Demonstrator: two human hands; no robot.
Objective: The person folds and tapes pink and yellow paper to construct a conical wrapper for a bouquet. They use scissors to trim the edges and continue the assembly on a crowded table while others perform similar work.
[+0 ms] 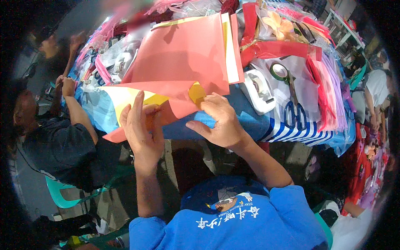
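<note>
Left hand (pixel 143 130), fingers extended, against curled pink-yellow sheet (pixel 166 90) between hands, likely steadying it. Right hand (pixel 221 121): thumb spread, fingers bent at sheet edge, perhaps to control curl; pinch unclear. Paper stack (pixel 183 52) beyond both.

one fisheye head view, looking down from close above onto left hand (pixel 145 132), right hand (pixel 221 121) and table (pixel 252 125)

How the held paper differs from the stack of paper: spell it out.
The held paper bends and curls; the stack lies mostly flat. The left hand and right hand are at the held paper; the stack lies beyond them. The held paper shows broad yellow areas; the stack, yellow strips at its edges. Both are pink and yellow.
</note>
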